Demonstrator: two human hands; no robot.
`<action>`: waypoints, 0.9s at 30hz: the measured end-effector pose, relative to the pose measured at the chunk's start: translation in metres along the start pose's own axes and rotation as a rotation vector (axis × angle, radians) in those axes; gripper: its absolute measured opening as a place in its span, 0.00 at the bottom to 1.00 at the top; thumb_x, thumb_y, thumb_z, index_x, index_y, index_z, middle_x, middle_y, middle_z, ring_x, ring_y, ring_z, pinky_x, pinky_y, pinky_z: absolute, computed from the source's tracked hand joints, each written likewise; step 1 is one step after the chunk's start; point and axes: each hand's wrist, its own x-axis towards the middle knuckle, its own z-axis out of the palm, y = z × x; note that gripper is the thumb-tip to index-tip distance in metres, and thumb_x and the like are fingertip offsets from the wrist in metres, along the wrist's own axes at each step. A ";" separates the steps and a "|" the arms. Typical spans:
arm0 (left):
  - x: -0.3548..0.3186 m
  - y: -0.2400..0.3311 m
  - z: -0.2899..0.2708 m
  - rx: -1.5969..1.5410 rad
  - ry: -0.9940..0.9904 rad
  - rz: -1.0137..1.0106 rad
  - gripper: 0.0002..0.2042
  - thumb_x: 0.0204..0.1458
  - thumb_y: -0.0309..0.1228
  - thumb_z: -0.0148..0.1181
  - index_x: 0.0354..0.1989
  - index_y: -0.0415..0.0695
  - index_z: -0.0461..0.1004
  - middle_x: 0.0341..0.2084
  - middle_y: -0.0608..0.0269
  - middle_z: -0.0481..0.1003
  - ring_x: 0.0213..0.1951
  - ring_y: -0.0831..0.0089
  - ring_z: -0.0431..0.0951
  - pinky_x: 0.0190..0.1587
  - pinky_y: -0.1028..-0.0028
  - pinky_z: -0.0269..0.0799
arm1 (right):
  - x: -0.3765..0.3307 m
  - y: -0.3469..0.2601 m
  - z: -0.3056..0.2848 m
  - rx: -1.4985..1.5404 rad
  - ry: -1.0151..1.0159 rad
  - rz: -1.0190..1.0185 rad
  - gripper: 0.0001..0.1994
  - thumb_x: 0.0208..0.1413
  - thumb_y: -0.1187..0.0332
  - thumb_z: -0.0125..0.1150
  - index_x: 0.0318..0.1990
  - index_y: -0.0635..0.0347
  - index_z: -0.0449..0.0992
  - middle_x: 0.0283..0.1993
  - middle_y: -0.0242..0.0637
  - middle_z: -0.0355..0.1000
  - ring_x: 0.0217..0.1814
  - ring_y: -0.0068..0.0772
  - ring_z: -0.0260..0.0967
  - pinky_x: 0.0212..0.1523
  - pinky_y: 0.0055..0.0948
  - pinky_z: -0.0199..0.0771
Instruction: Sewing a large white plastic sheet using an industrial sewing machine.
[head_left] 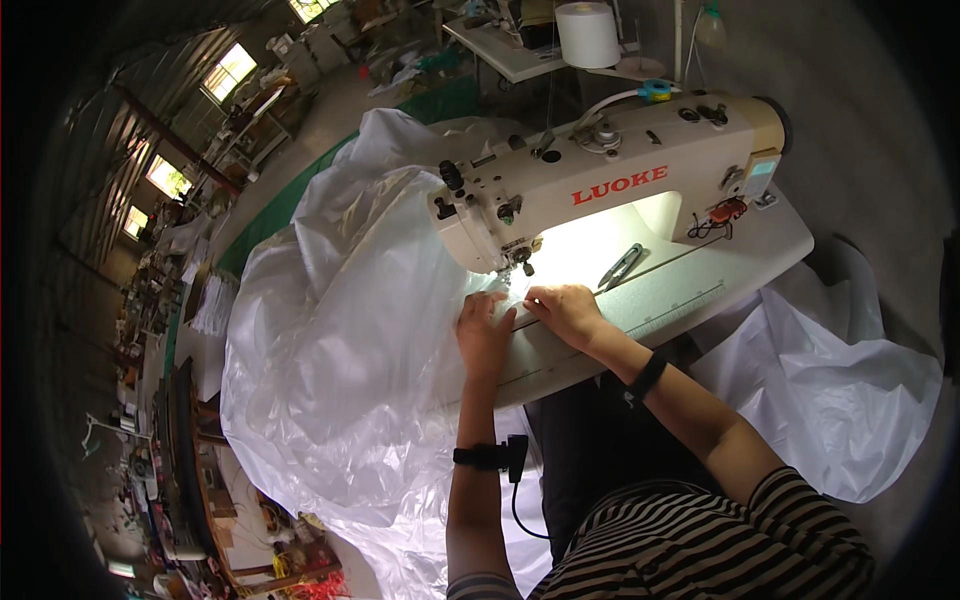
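A large white, slightly see-through plastic sheet (330, 290) runs under the head of a sewing machine (600, 170) and hangs in folds off the table's left side. Just in front of the needle area, my left hand (484, 338) rests on the sheet, thumb apart from the fingers. To its right, my right hand (566, 312) has its fingertips pinched together at the sheet's edge. The machine's lamp lights this spot brightly; the fine detail under the presser foot is hard to make out. Thread snips (622, 266) lie on the machine bed, beyond my right hand.
A white thread cone (588, 36) stands behind the machine. More white sheeting (830, 390) lies at the right, beside the table. A green cloth (270, 222) stretches along the floor at the far left. Cluttered shelves (200, 460) line the left side.
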 end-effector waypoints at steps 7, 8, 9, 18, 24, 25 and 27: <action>-0.001 -0.006 -0.002 -0.035 -0.020 0.064 0.05 0.46 0.26 0.66 0.31 0.39 0.79 0.34 0.57 0.78 0.36 0.60 0.78 0.42 0.66 0.72 | 0.002 -0.002 -0.002 0.021 0.001 -0.020 0.09 0.59 0.59 0.56 0.33 0.50 0.79 0.27 0.40 0.77 0.32 0.44 0.77 0.35 0.39 0.75; 0.000 -0.006 -0.001 -0.043 -0.028 0.065 0.05 0.46 0.26 0.66 0.31 0.39 0.79 0.34 0.57 0.78 0.36 0.60 0.78 0.42 0.66 0.72 | 0.002 -0.003 -0.001 -0.003 0.010 -0.009 0.09 0.59 0.59 0.57 0.33 0.50 0.78 0.27 0.40 0.77 0.31 0.44 0.77 0.35 0.39 0.75; 0.001 -0.006 0.000 -0.015 -0.033 0.053 0.06 0.47 0.28 0.65 0.30 0.39 0.79 0.34 0.57 0.78 0.36 0.60 0.78 0.42 0.66 0.72 | 0.003 -0.004 0.000 0.000 -0.002 -0.015 0.09 0.59 0.59 0.57 0.33 0.50 0.78 0.27 0.40 0.77 0.31 0.44 0.77 0.35 0.39 0.75; 0.002 0.004 0.010 0.146 0.032 -0.056 0.08 0.48 0.34 0.63 0.28 0.42 0.76 0.32 0.59 0.76 0.35 0.60 0.77 0.42 0.63 0.70 | -0.007 0.006 -0.003 -0.086 0.140 -0.228 0.04 0.55 0.65 0.56 0.32 0.51 0.76 0.29 0.34 0.72 0.35 0.40 0.74 0.35 0.38 0.74; 0.006 -0.002 0.013 0.129 0.063 -0.026 0.05 0.47 0.31 0.64 0.30 0.45 0.76 0.32 0.62 0.75 0.34 0.61 0.77 0.40 0.62 0.71 | -0.009 0.007 -0.003 -0.232 0.142 -0.260 0.03 0.53 0.66 0.54 0.31 0.49 0.75 0.30 0.32 0.71 0.36 0.36 0.73 0.34 0.36 0.73; 0.008 -0.003 0.015 0.133 0.106 0.023 0.05 0.48 0.31 0.64 0.30 0.44 0.76 0.32 0.62 0.75 0.34 0.61 0.77 0.40 0.62 0.71 | -0.007 0.007 -0.002 -0.247 0.120 -0.247 0.03 0.53 0.67 0.54 0.32 0.49 0.75 0.30 0.31 0.71 0.36 0.35 0.74 0.34 0.35 0.73; 0.013 -0.007 0.019 0.120 0.075 -0.029 0.05 0.48 0.30 0.64 0.30 0.44 0.76 0.32 0.62 0.75 0.34 0.61 0.77 0.39 0.63 0.72 | -0.003 0.009 0.000 -0.267 0.101 -0.227 0.04 0.53 0.67 0.54 0.32 0.48 0.75 0.30 0.31 0.71 0.36 0.34 0.74 0.34 0.35 0.74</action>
